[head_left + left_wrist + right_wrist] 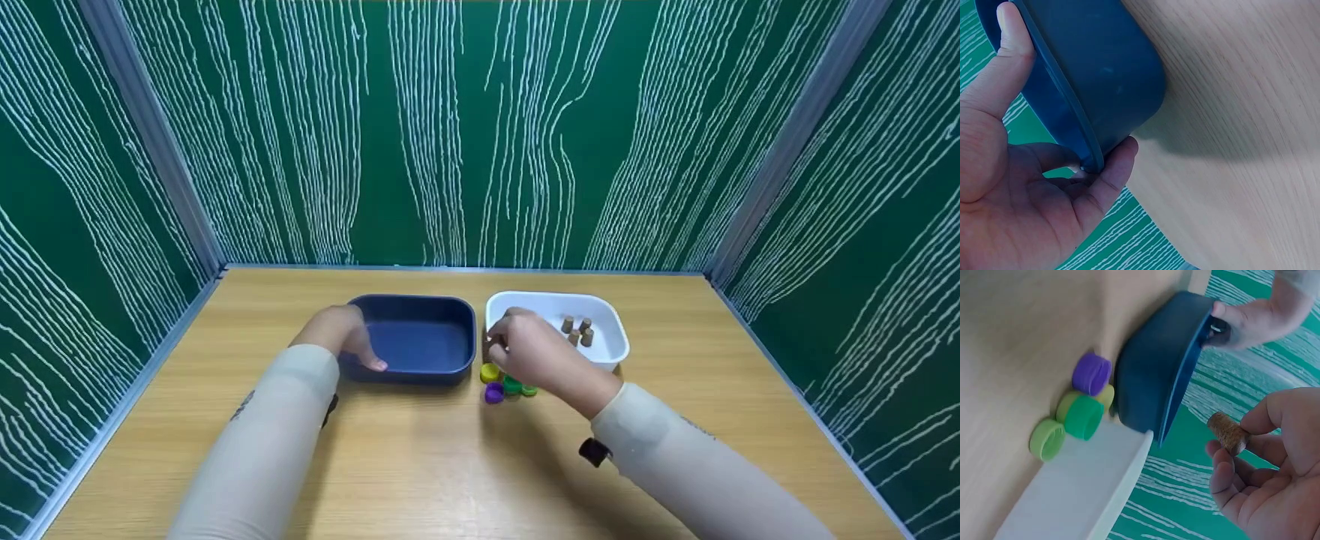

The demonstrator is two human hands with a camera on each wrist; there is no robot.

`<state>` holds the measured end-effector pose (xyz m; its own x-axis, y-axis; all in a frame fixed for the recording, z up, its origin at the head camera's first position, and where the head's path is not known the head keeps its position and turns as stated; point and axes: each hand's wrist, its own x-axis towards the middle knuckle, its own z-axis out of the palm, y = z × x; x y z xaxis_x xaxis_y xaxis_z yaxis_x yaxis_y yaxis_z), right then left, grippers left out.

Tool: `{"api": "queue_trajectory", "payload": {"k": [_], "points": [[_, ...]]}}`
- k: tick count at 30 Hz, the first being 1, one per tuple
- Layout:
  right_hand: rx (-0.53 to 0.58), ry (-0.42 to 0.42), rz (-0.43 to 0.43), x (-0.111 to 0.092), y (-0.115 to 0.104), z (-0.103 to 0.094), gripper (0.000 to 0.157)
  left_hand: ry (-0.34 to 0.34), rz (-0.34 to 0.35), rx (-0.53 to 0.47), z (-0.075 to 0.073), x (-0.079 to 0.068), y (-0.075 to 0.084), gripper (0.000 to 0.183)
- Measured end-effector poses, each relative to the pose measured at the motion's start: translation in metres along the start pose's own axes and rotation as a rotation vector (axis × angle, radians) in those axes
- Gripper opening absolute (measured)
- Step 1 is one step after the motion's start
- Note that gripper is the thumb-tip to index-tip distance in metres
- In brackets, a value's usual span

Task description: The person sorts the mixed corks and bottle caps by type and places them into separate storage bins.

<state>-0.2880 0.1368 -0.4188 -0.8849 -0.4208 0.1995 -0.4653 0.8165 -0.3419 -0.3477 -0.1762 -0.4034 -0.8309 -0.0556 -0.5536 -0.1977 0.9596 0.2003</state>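
Note:
My left hand (337,330) grips the left side of a dark blue plastic bin (420,373). In the left wrist view the thumb lies over the bin's rim (1067,93), with fingertips against the outside of a corner. Near the left edge of a white bin (616,341), my right hand (534,349) is raised. Between its thumb and fingers it pinches a cork (1228,432), plain in the right wrist view. Several more corks (587,337) stand inside the white bin; part of that bin is behind the right hand.
Before the bins lie bottle caps: a yellow cap (490,373), a purple cap (494,393), a green cap (512,385) and light green ones (1047,440). The wooden table (420,465) is bounded by green walls (480,135) with white wavy lines.

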Motion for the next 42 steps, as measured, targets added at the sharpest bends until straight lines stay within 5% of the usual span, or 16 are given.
{"api": "queue_trajectory", "payload": {"k": [7,15,26,42], "points": [[0.075,0.018,0.104,0.012,0.024,-0.014,0.025,0.010,0.006,-0.015,-0.001,-0.007,0.001,0.126],[0.126,0.022,0.225,0.029,0.059,-0.022,0.014,0.039,-0.008,-0.063,0.002,0.003,-0.004,0.120],[0.122,-0.094,0.416,0.039,0.112,-0.013,0.016,0.043,-0.005,-0.080,0.003,0.003,-0.003,0.116],[0.099,-0.160,0.508,0.042,0.151,0.004,0.017,0.033,-0.030,-0.071,0.005,0.012,-0.001,0.125]]}}
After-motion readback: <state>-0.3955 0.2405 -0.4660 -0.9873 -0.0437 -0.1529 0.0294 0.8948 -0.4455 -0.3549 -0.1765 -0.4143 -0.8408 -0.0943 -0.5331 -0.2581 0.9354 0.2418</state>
